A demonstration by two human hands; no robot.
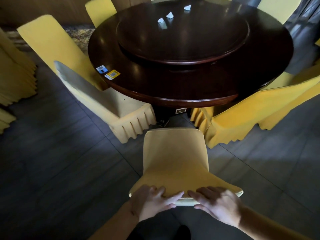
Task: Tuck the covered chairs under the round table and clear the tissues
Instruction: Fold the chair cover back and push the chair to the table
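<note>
A yellow-covered chair [174, 160] stands right in front of me, its seat facing the dark round table [173, 90]. My left hand [152, 200] and my right hand [216, 201] both grip the top edge of its backrest, fingers over the front and thumbs behind. Three crumpled white tissues [169, 15] lie on the table's raised turntable [183, 54] at the far side.
A pale covered chair [103, 101] sits at the table's left, partly under it, and a yellow one [251, 111] at the right. More covered chairs [98, 9] ring the far side. Stacked yellow covers [13, 80] stand at the left. Two stickers [108, 72] lie on the tabletop.
</note>
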